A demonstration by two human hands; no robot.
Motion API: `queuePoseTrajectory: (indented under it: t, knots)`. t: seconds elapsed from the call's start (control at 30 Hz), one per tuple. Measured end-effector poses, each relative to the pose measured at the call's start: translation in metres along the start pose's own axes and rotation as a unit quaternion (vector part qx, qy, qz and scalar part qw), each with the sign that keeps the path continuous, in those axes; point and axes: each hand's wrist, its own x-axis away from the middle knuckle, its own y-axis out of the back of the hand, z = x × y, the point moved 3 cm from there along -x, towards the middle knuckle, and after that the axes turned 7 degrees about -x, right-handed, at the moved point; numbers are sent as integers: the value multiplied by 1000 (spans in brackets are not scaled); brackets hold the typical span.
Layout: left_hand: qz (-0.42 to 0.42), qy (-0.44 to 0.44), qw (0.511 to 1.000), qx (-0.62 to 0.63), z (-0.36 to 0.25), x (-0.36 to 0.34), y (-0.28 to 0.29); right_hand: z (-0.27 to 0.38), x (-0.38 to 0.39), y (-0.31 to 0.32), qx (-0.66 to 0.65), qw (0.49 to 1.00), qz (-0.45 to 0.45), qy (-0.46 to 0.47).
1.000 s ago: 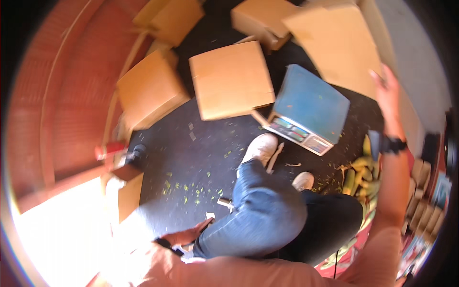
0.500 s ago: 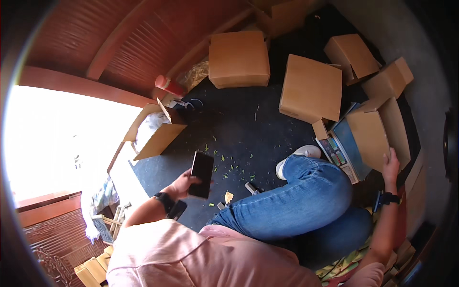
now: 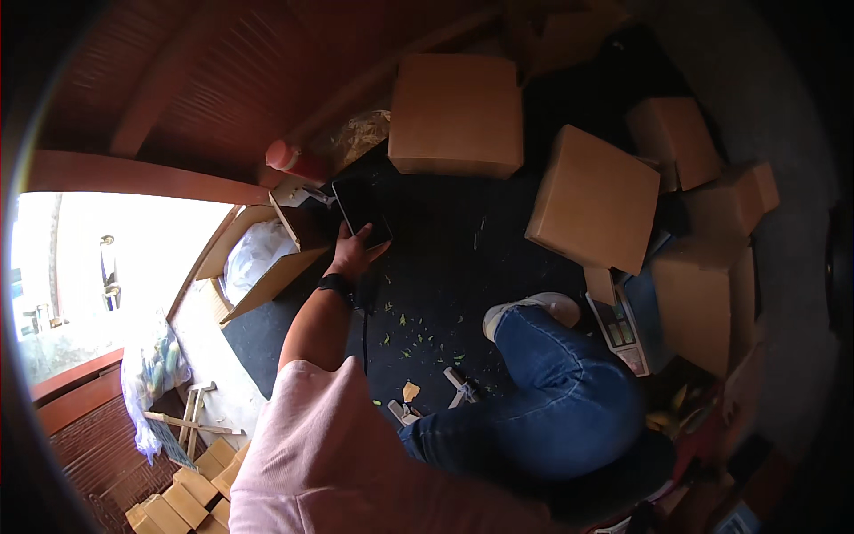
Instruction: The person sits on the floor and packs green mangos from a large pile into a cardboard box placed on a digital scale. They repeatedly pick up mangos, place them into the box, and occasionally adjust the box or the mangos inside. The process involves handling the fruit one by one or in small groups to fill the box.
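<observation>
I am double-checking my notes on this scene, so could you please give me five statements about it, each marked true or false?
1. The left hand holds a dark phone. True.
2. The left wrist is bare. False: a dark band is around it.
3. White plastic lies in an open cardboard box at the left. True.
4. The person wears red trousers. False: they are blue jeans.
5. Green scraps lie scattered on the dark floor. True.
</observation>
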Motion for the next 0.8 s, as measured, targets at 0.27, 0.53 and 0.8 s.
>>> queuePoseTrajectory:
  t: [0.27, 0.53, 0.8]
  knots:
    - [83, -38, 995, 45, -114, 7, -106, -43, 73, -16, 190, 975, 57, -101]
    - [82, 26, 993, 77, -86, -45, -140, -155, 51, 10, -90, 994, 42, -49]
    - [29, -129, 989, 73, -101, 44, -108, 36, 67, -50, 13, 995, 86, 52]
